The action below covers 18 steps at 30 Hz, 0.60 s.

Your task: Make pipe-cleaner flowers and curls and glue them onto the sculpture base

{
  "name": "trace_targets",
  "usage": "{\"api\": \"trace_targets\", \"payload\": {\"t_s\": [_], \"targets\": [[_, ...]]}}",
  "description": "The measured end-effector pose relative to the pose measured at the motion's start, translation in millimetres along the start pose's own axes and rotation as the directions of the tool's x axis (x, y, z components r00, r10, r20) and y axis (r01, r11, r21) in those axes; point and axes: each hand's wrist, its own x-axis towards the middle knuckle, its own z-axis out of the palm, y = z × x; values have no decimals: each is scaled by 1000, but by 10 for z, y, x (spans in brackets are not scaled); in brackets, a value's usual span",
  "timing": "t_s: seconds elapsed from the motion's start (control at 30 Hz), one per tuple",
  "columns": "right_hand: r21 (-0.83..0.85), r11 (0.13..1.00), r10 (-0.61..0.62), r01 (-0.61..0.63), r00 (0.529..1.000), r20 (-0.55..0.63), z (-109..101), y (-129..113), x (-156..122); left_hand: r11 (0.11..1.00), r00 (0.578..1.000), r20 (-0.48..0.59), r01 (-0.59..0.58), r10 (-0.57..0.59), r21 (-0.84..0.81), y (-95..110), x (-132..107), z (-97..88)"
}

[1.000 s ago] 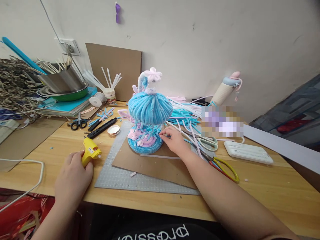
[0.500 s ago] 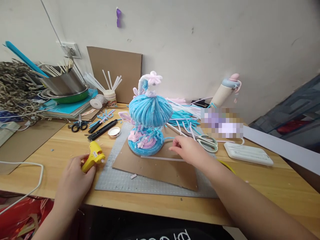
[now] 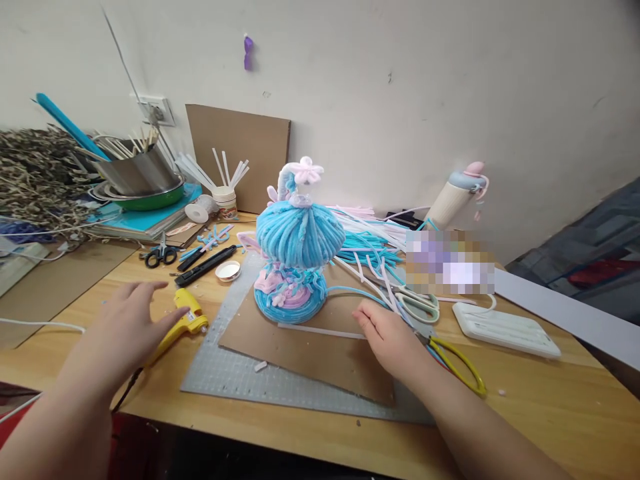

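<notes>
My left hand (image 3: pixel 117 333), fingers spread and holding nothing, hovers over the table beside a yellow hot glue gun (image 3: pixel 187 319) that lies with its nozzle to the right. My right hand (image 3: pixel 385 333) is low over a brown cardboard sheet (image 3: pixel 325 357), its fingers curled together; what they hold, if anything, is hidden. A thin white stick (image 3: pixel 320 330) lies on the cardboard and reaches toward those fingers. Behind it stands a lamp-shaped pipe-cleaner craft (image 3: pixel 300 233) with a blue shade, a pink flower on top and a round blue base. A blue pipe cleaner (image 3: pixel 353 291) runs from its base.
Yellow-handled pliers (image 3: pixel 457 363) and pale-handled scissors (image 3: pixel 420 307) lie on the right, near a white power strip (image 3: pixel 507 328). Loose pipe cleaners (image 3: pixel 370 247) are piled behind. Left are black scissors (image 3: pixel 161 255), a black utility knife (image 3: pixel 206 265) and a round lid (image 3: pixel 228 270).
My left hand has let go of the glue gun and lifted away to the left. My right hand has moved slightly toward me, its fingers drawn closer together. The camera view has shifted.
</notes>
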Motion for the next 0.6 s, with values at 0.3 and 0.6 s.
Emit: {"api": "trace_targets", "payload": {"t_s": [0.3, 0.6], "targets": [[284, 959, 24, -2, 997, -74, 102, -22, -34, 996, 988, 155, 12, 2, -86, 401, 1464, 142], [332, 943, 13, -14, 1000, 3, 89, -27, -39, 956, 970, 241, 107, -39, -274, 321, 1977, 409]]}}
